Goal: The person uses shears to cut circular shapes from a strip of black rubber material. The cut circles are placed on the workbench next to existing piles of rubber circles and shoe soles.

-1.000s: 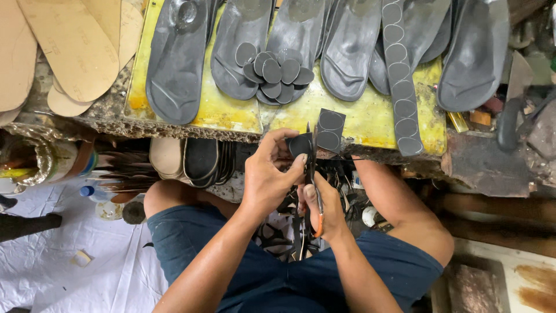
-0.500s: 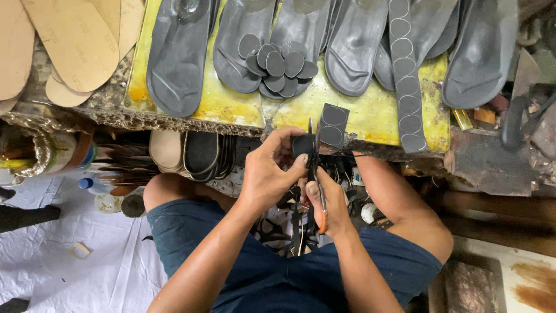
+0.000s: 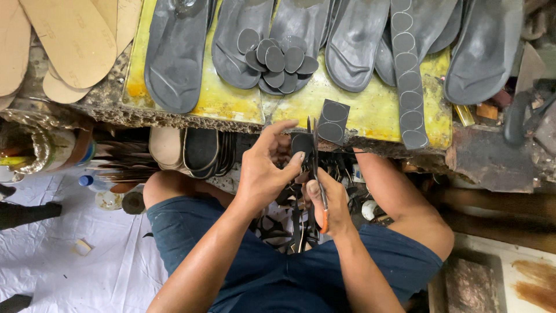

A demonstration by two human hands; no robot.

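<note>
Yellow and crusted with old glue, the desk (image 3: 370,116) carries a row of dark grey insoles (image 3: 176,52), a heap of small oval cutouts (image 3: 278,58) and a long strip marked with ovals (image 3: 408,75); tan insoles (image 3: 75,35) lie at its left end. Just below the desk edge, above the lap, the left hand (image 3: 263,174) pinches a small dark oval piece (image 3: 301,144) between thumb and fingers, closed on it. The right hand (image 3: 330,203) is clamped around orange-handled scissors (image 3: 317,174), whose blades point up along the piece and close to the left thumb.

The main risk, judging from how tightly things sit, is the blade meeting the left thumb or fingertips, since the piece is small and the grip leaves little margin. A slip of the piece would likely spoil the oval outline. If released, the piece could drop among the dark offcuts (image 3: 298,223) on the lap (hard to find there). A square offcut (image 3: 333,122) with 2 ovals overhangs the desk edge near the scissor tips, and a nudge might knock it off.
</note>
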